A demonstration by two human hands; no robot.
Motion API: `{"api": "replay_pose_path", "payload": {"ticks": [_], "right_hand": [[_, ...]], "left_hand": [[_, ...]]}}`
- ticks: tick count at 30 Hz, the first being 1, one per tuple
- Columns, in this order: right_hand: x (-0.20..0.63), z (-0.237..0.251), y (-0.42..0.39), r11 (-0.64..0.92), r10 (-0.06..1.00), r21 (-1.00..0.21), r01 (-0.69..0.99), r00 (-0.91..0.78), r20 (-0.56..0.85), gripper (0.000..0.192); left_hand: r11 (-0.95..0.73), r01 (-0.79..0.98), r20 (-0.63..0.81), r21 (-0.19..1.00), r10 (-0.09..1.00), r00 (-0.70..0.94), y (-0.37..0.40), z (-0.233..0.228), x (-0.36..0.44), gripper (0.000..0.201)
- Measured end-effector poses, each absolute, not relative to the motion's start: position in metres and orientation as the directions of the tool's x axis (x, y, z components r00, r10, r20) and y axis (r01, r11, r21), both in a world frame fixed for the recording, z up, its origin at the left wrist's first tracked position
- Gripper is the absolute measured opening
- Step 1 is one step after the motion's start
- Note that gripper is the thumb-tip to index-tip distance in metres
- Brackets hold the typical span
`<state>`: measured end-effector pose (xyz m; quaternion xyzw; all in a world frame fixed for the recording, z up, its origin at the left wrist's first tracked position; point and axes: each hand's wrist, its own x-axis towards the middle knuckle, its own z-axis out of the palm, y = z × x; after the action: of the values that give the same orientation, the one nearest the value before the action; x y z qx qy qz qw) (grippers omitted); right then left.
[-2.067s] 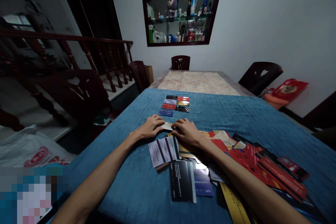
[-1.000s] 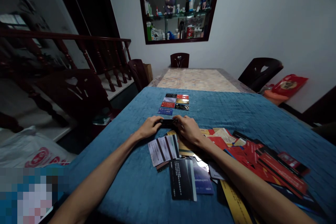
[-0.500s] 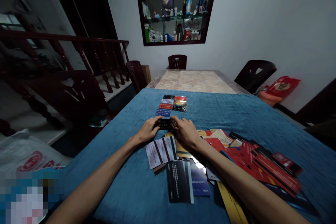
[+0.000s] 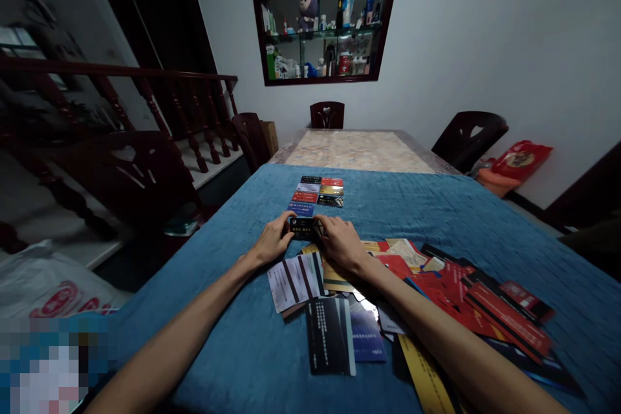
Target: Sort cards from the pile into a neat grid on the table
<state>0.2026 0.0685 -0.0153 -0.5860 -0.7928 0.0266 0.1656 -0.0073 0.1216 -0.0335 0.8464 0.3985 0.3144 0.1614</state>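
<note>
Between my two hands is a black card (image 4: 303,229) with pale lettering, perhaps more than one in a stack. The fingers of my left hand (image 4: 273,239) grip its left end, and those of my right hand (image 4: 343,242) pinch its right end. Just beyond it lies a blue card (image 4: 301,209), at the near end of two short columns of cards, among them a red card (image 4: 305,196) and a gold card (image 4: 331,191). Nearer me, fanned silver cards (image 4: 295,279) and dark cards (image 4: 327,336) lie face down. My right forearm passes over part of the loose pile.
A heap of red cards (image 4: 504,317) spreads over the right of the blue cloth (image 4: 218,330). Chairs, including one at the far right (image 4: 468,139), stand round the table. A white plastic bag (image 4: 58,284) sits at left, by a wooden railing (image 4: 116,68).
The black card has tipped up a little, so its lettered face shows more clearly. Both hands keep their hold in nearly the same place. The view has shifted slightly.
</note>
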Motion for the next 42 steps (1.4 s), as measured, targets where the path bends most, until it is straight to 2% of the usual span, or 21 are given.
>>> {"api": "replay_pose_path", "payload": {"ticks": [9,16,23,31,36,42], "right_hand": [[0.205,-0.016,0.072,0.313,0.936,-0.211,0.926,-0.263,0.236,0.055],[0.207,-0.007,0.074,0.311,0.934,-0.156,0.937,-0.271,0.235,0.057],[0.209,0.003,0.076,0.299,0.940,-0.130,0.945,-0.268,0.211,0.056],[0.221,0.014,0.082,0.328,0.938,-0.117,0.937,-0.309,0.158,0.052],[0.237,0.008,0.094,0.352,0.916,-0.115,0.929,-0.317,0.246,0.050],[0.260,-0.003,0.115,0.388,0.899,-0.158,0.908,-0.336,0.281,0.049]], "left_hand": [[-0.644,0.577,0.435,0.502,0.765,0.476,0.122,-0.031,-0.007,0.040],[-0.632,0.567,0.453,0.529,0.775,0.440,0.122,-0.030,-0.005,0.043],[-0.649,0.554,0.429,0.522,0.761,0.487,0.128,-0.027,-0.005,0.059],[-0.697,0.589,0.395,0.410,0.717,0.574,0.138,-0.020,-0.001,0.060],[-0.769,0.576,0.395,0.278,0.638,0.661,0.144,-0.006,0.011,0.050],[-0.755,0.637,0.327,0.155,0.648,0.688,0.161,0.005,0.034,0.049]]}}
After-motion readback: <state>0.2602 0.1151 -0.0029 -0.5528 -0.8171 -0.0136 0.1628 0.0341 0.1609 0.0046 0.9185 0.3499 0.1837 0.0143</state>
